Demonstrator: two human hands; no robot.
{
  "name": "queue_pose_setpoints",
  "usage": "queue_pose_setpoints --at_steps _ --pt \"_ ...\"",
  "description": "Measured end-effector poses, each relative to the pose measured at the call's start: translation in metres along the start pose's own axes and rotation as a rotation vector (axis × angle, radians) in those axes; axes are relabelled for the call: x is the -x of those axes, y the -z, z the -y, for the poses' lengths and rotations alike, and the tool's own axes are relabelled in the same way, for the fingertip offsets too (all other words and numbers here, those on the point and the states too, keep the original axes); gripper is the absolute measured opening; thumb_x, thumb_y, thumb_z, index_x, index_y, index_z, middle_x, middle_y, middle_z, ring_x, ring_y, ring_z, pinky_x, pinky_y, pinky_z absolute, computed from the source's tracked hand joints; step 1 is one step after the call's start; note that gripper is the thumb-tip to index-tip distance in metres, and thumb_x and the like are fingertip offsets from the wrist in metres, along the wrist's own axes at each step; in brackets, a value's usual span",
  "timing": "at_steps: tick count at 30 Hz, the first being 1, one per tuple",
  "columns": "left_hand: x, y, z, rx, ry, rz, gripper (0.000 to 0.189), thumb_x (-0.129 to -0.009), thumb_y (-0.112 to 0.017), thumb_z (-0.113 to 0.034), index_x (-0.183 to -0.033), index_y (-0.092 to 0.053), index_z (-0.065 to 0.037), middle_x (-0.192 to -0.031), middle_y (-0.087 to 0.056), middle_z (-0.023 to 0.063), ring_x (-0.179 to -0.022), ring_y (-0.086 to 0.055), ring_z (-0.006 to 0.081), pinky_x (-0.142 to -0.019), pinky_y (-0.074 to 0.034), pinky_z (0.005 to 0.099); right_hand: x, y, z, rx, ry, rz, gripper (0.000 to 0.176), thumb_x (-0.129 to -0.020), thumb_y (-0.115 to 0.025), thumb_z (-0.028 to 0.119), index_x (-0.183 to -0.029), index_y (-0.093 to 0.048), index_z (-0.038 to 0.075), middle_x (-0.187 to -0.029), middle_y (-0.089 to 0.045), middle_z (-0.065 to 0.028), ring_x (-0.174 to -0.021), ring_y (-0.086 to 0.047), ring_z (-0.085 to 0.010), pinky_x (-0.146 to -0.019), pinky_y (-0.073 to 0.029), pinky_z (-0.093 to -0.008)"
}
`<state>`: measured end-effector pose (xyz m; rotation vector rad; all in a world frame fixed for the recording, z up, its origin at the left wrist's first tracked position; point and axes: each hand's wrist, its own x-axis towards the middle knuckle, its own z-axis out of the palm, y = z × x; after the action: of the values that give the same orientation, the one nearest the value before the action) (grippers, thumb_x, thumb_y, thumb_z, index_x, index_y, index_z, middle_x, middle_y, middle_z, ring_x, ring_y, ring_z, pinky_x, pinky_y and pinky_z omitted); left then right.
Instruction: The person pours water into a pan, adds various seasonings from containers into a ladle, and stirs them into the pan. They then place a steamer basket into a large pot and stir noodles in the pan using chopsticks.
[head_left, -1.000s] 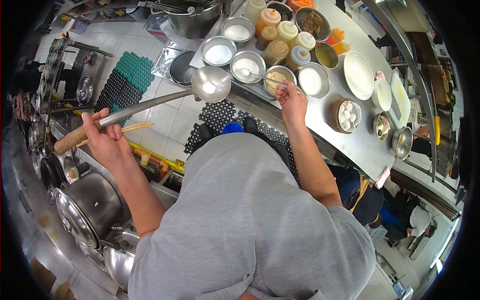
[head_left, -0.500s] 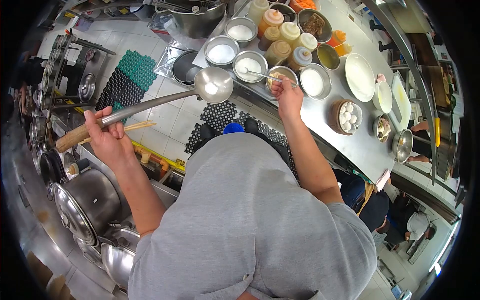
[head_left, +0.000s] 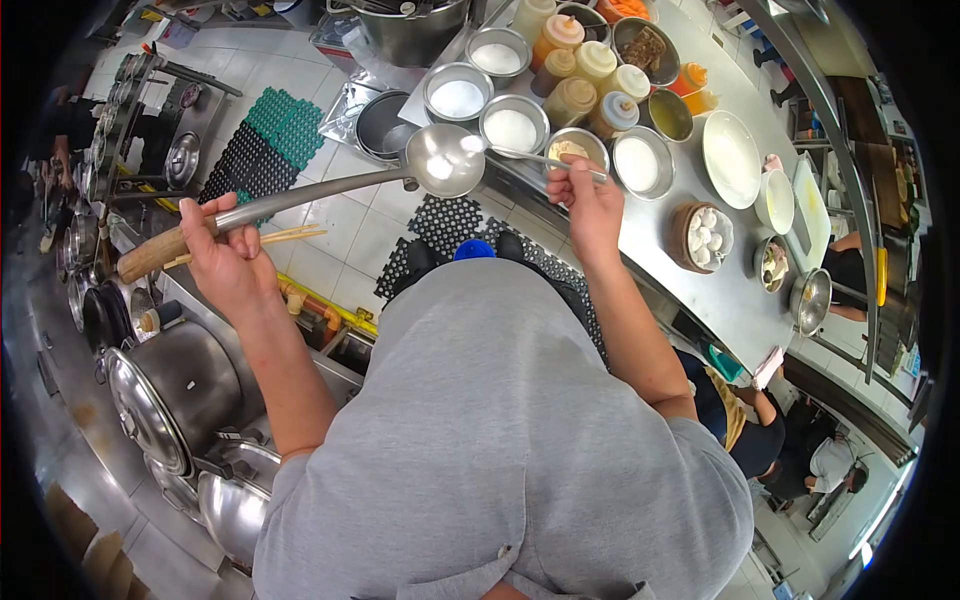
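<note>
My left hand (head_left: pixel 232 262) is closed around a long metal ladle (head_left: pixel 310 190) with a wooden grip, and a pair of light wooden chopsticks (head_left: pixel 290 236) sticks out from the same hand. The ladle's round bowl extends toward the counter's edge. Between the fingertips of my right hand (head_left: pixel 592 212) is a thin metal spoon (head_left: pixel 545 160), its tip at the rim of the ladle bowl. What the spoon carries, if anything, I cannot make out. Behind the spoon stand a steel bowl of white powder (head_left: pixel 512 127) and a bowl of pale yellowish powder (head_left: pixel 572 148).
Squeeze bottles (head_left: pixel 572 100) and more bowls crowd the steel counter (head_left: pixel 690 305). A white oval plate (head_left: pixel 730 158) and a basket of white balls (head_left: pixel 706 240) stand farther right. A lidded pot (head_left: pixel 185 385) is at lower left. Other people are at the right edge.
The spoon in my right hand has moved left from over the white powder bowl to the ladle's rim. The ladle has shifted slightly right and up. The camera view has shifted slightly.
</note>
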<state>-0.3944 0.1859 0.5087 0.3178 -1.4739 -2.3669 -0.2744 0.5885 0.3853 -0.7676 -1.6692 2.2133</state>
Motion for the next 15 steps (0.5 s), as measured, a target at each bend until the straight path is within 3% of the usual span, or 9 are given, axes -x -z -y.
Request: queue_pose_setpoints --at_steps 1,4,5,7,11,15 --pt "0.000 0.000 0.000 -0.002 0.001 0.003 0.043 -0.115 -0.062 -0.038 -0.104 -0.067 0.003 -0.098 -0.075 0.0221 -0.051 -0.045 0.0071 -0.044 -0.035 0.0215 0.007 -0.004 0.006 -0.002 -0.001 -0.003 0.029 -0.116 -0.060 0.023 -0.125 -0.072 -0.002 -0.101 -0.078 -0.0134 -0.085 -0.074 -0.0179 -0.077 -0.060 -0.0312" --pt "0.001 -0.003 0.000 0.002 0.009 0.013 0.042 -0.115 -0.062 -0.038 -0.105 -0.067 0.002 -0.098 -0.075 0.0222 -0.051 -0.045 0.0072 -0.044 -0.035 0.0214 0.010 0.003 0.011 0.741 0.696 0.027 0.024 -0.113 -0.065 0.021 -0.119 -0.077 0.001 -0.099 -0.078 -0.0136 -0.086 -0.077 -0.0204 -0.080 -0.060 -0.0332" --pt "0.001 -0.004 0.000 -0.003 0.005 0.006 0.042 -0.115 -0.062 -0.039 -0.105 -0.066 0.003 -0.097 -0.075 0.0221 -0.051 -0.044 0.0071 -0.045 -0.035 0.0214 0.009 0.010 0.014 0.742 0.697 0.023 0.024 -0.113 -0.065 0.021 -0.119 -0.077 0.001 -0.099 -0.078 -0.0136 -0.086 -0.077 -0.0204 -0.080 -0.060 -0.0332" --pt "0.003 -0.005 -0.001 -0.003 0.011 0.007 0.042 -0.115 -0.062 -0.039 -0.106 -0.066 0.003 -0.097 -0.075 0.0220 -0.051 -0.044 0.0071 -0.045 -0.035 0.0215 0.012 0.022 0.019 0.749 0.494 -0.072 0.025 -0.113 -0.064 0.021 -0.121 -0.076 0.001 -0.098 -0.078 -0.0139 -0.082 -0.076 -0.0222 -0.079 -0.060 -0.0347" --pt "0.000 0.006 -0.001 -0.019 0.043 0.064 0.045 -0.116 -0.059 -0.040 -0.107 -0.065 0.003 -0.098 -0.074 0.0199 -0.052 -0.044 0.0070 -0.046 -0.036 0.0215 0.022 0.054 0.031 0.540 0.361 -0.256 0.032 -0.114 -0.064 0.026 -0.120 -0.076 -0.003 -0.093 -0.079 -0.0126 -0.080 -0.074 -0.0166 -0.075 -0.060 -0.0308" --pt "-0.002 0.010 0.001 0.008 0.053 0.090 0.044 -0.116 -0.060 -0.040 -0.106 -0.067 0.002 -0.097 -0.074 0.0201 -0.051 -0.044 0.0068 -0.045 -0.037 0.0216 0.022 0.081 0.023 0.538 0.272 -0.295 0.036 -0.115 -0.063 0.028 -0.122 -0.075 -0.005 -0.092 -0.079 -0.0121 -0.080 -0.073 -0.0141 -0.074 -0.060 -0.0291"
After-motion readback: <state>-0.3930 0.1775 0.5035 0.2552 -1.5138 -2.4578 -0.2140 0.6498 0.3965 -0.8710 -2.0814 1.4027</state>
